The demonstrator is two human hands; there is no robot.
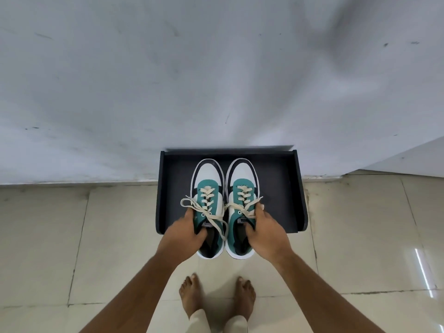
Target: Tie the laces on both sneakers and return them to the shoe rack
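Note:
Two teal, white and black sneakers with cream laces stand side by side, toes toward the wall, on the top of a dark shoe rack (283, 188). Their heels stick out past the rack's front edge. My left hand (185, 234) grips the left sneaker (206, 179) at its collar, fingers inside the opening. My right hand (266, 231) holds the right sneaker (242, 176) the same way. The left sneaker's laces (192, 203) hang in loose loops over its side. The right sneaker's lace ends run under my right hand.
The rack stands against a scuffed white wall (216, 80). Beige floor tiles (360, 236) spread to both sides. My bare feet (216, 296) stand on the tiles just in front of the rack.

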